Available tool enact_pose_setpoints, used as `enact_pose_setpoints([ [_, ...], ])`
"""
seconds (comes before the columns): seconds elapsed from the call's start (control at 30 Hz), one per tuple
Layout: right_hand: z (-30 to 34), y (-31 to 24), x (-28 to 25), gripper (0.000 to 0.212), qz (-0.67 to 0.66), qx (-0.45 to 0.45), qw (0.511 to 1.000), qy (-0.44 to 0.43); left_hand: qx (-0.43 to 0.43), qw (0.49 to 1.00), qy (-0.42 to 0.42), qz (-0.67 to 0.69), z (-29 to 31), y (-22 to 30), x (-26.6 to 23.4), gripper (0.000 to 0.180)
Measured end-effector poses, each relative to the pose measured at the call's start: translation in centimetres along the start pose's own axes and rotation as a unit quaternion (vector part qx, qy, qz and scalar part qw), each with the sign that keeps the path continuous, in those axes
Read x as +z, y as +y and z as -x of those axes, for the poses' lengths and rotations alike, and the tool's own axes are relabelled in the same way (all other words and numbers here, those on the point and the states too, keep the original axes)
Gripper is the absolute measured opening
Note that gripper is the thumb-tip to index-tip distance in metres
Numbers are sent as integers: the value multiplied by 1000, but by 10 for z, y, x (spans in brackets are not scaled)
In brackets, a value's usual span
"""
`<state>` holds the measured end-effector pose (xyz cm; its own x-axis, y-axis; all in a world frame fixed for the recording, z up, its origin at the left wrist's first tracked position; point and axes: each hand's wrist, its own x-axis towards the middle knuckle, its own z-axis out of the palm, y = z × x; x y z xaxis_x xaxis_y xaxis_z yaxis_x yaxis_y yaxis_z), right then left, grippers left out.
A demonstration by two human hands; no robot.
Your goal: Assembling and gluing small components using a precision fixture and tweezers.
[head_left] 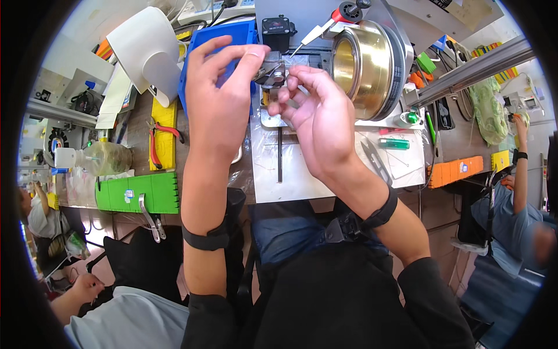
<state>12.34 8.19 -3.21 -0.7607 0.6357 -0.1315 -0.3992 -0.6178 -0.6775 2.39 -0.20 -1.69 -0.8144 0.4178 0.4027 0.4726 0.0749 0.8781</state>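
Note:
In front of the machine, my left hand (224, 96) is raised, its thumb and a finger closed at the edge of a small dark metal piece (271, 71) with a shiny end. Its exact kind does not show. Facing it, my right hand (322, 119) has thumb and fingertips drawn together beside that piece; whatever lies between them is too small or hidden. Just above the fingertips, a thin white pointed tool with a red part (331, 26) slants down. To the right of my right hand stands a large brass-coloured drum (356, 72).
A blue bin (218, 34) sits behind my left hand. Red-handled pliers (156, 145) rest on a yellow tray (165, 110). Tweezers (376, 160) and a green cylinder (394, 143) lie on the white sheet (325, 183). Green (139, 192) and orange strips (456, 171) line the table edge. Co-workers sit on both sides.

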Motion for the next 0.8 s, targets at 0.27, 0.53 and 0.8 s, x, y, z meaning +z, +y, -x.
enact_pose_setpoints([
  [0.27, 3, 2, 3, 15, 70, -12, 997, 20, -20, 999, 12, 45, -1, -6, 1, 14],
  [0.53, -2, 9, 2, 20, 45, -64, 997, -16, -103, 989, 13, -108, 39, -13, 9, 19],
  [0.8, -7, 6, 3, 14, 70, -57, 996, -9, 97, 951, 11, -294, 41, -19, 22, 11],
])
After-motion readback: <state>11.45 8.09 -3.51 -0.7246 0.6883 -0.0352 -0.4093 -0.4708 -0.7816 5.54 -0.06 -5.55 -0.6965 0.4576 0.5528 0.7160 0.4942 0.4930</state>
